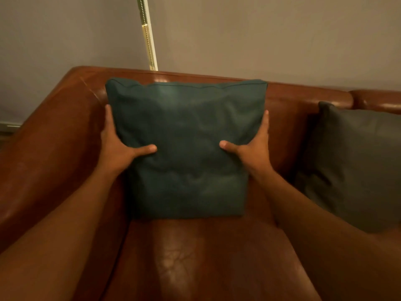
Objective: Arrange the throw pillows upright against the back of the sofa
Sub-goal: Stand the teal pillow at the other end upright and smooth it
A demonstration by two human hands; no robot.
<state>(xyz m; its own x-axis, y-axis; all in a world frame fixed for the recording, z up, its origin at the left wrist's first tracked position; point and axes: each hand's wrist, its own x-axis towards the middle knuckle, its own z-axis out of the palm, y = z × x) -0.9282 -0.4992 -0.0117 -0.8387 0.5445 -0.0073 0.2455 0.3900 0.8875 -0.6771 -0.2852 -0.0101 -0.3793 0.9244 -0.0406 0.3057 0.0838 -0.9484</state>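
A dark teal pillow (186,135) stands upright on the seat of the brown leather sofa (195,257), its top edge level with the backrest (303,92). My left hand (118,146) grips the pillow's left edge, thumb pressed on the front. My right hand (253,146) grips the right edge the same way. A grey pillow (355,166) leans upright against the backrest to the right, partly cut off by the frame edge.
The sofa's left armrest (50,144) curves round beside the teal pillow. Behind the sofa are a plain wall (282,35) and a pale vertical strip (148,33) rising from behind the backrest.
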